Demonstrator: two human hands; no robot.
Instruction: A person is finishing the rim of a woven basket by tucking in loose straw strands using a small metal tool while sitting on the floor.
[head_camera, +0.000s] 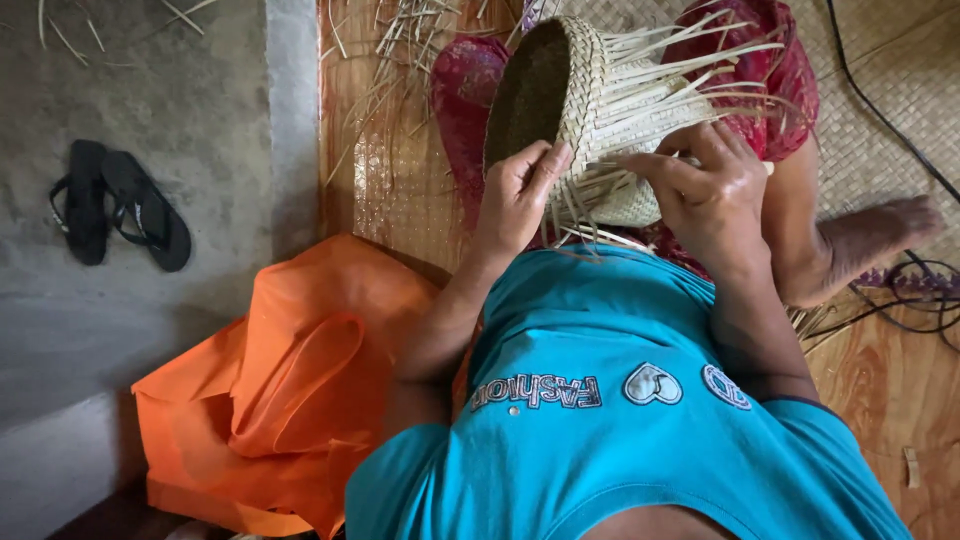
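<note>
A half-woven basket (580, 95) of pale straw strips rests on my lap, lying on its side with its dark opening turned left. Loose strip ends stick out to the right and below. My left hand (520, 190) grips the basket's near rim, thumb along the woven edge. My right hand (705, 185) holds the basket's lower right side, fingers pinching loose strips (600, 180) between the two hands. I wear a teal shirt (620, 420) and a red patterned skirt (465, 90).
An orange cloth bag (290, 390) lies crumpled at my left. A pair of black flip-flops (120, 205) sits on the grey concrete floor. Loose straw (400, 40) is scattered on the woven mat (880, 130). Black cables (915, 295) run by my bare foot (870, 240).
</note>
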